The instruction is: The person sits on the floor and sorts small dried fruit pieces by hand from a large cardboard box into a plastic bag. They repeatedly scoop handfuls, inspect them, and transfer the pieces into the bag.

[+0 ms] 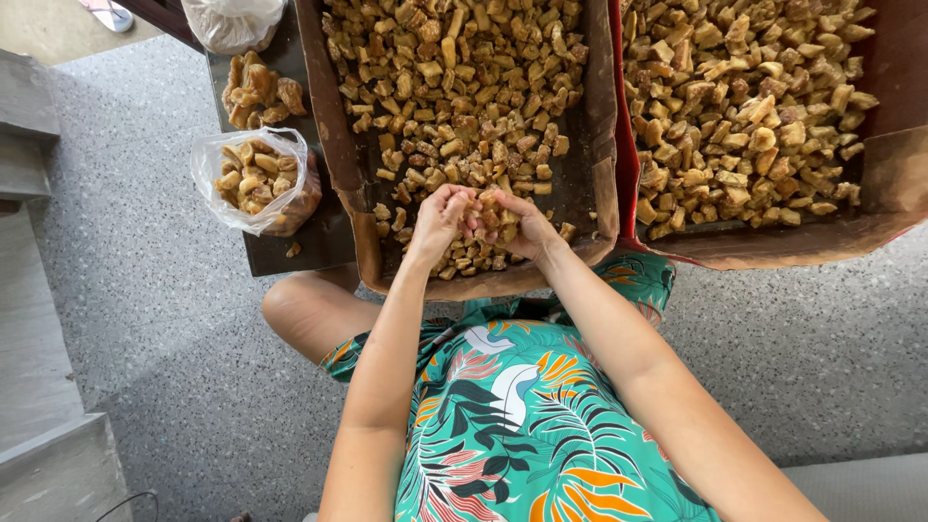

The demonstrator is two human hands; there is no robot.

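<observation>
Cupping a clump of brown chunks (491,215) between your left hand (440,217) and right hand (527,230), you gather at the cardboard tray's (601,145) six o'clock edge; next, lift steadily, spilling none.

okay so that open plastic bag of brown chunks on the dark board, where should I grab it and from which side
Grip the plastic bag by the loose, crinkled film of its rim, probably on the left side of its mouth. The bag lies slumped with its mouth open and chunks showing inside, so pinching the rim and lifting upward should keep them in. The left hand is the nearer one.
</observation>
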